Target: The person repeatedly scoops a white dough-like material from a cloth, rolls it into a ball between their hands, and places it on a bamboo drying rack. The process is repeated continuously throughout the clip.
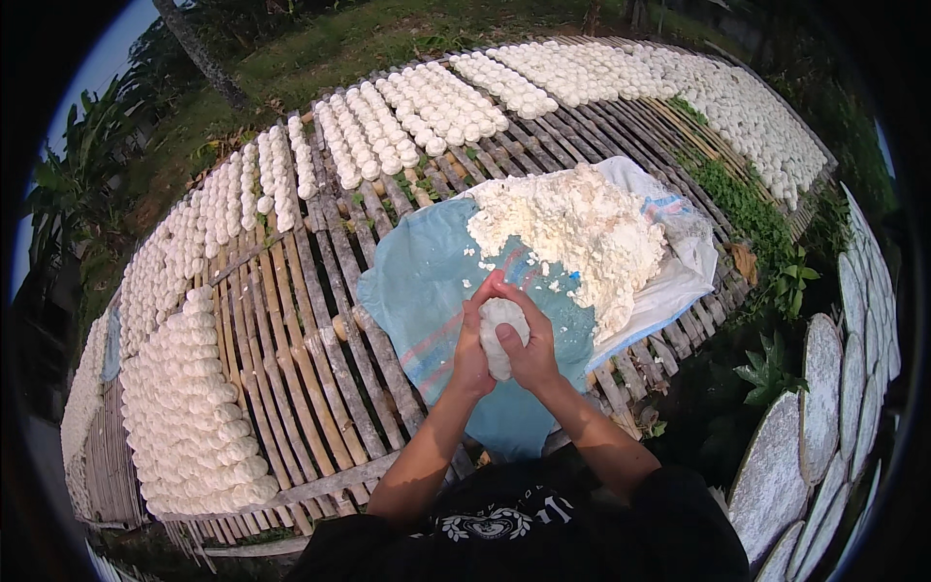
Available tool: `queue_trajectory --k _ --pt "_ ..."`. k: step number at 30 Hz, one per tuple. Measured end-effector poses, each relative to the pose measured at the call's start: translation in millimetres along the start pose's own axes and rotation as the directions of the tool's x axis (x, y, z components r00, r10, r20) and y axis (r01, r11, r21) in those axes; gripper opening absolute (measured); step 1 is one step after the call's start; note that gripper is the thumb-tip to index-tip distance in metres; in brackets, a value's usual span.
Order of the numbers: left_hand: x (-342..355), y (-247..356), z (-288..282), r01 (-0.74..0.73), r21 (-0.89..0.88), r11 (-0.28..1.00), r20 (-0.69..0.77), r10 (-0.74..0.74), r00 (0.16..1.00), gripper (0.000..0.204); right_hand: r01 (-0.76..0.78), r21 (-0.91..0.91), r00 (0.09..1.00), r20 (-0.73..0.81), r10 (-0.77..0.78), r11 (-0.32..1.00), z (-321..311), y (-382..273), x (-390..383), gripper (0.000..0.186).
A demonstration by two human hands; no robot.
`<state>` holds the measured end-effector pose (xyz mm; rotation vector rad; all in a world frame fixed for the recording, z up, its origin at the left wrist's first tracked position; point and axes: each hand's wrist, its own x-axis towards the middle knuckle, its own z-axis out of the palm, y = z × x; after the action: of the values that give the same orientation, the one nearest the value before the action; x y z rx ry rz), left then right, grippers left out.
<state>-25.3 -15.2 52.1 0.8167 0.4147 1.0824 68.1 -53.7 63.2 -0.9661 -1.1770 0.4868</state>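
Between my two palms sits a rounded white lump of dough (502, 335), about the size of a fist. My left hand (472, 347) cups it from the left, and my right hand (530, 347) presses from the right with its thumb across the front. The fingertips of both hands meet at the far side of the lump. Beneath them a blue-green woven sheet (417, 281) is spread, with a few crumbs on it. Just beyond my hands, a heap of crumbly off-white dough (582, 228) lies partly on the sheet and partly on a white sack (690, 257).
A slatted bamboo rack (291, 330) carries the sheet. Rows of white dough balls (359, 131) line its far side, and more balls (189, 417) crowd the left. Green weeds (737, 209) poke through on the right. Large pale oval slabs (776, 475) lean at the lower right.
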Motion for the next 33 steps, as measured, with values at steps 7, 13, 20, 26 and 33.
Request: queue_trajectory --k 7,13,20,26,33 --pt "-4.9 10.7 -2.0 -0.002 0.093 0.996 -0.042 0.006 0.999 0.061 0.005 -0.209 0.999 -0.033 -0.012 0.978 8.8 -4.4 -3.1 0.051" --pt "-5.3 11.8 0.6 0.051 0.078 0.996 -0.03 -0.049 0.998 0.065 -0.125 0.022 0.991 -0.055 0.126 0.992 10.8 -6.6 1.4 0.044" --pt "-14.9 18.2 -3.7 -0.004 0.052 0.999 -0.061 0.008 0.998 0.059 0.037 -0.135 0.994 -0.095 -0.05 0.99 25.7 -19.3 -0.8 0.037" --pt "-14.1 14.2 4.7 -0.045 0.023 0.999 -0.155 0.048 0.987 0.067 -0.376 0.057 0.926 -0.004 0.377 0.925 17.7 -21.5 -3.2 0.043" --pt "-18.8 20.2 7.8 0.059 -0.171 0.984 -0.06 -0.07 0.996 0.075 -0.029 -0.03 1.0 -0.005 0.029 0.999 20.1 -25.0 -7.2 0.043"
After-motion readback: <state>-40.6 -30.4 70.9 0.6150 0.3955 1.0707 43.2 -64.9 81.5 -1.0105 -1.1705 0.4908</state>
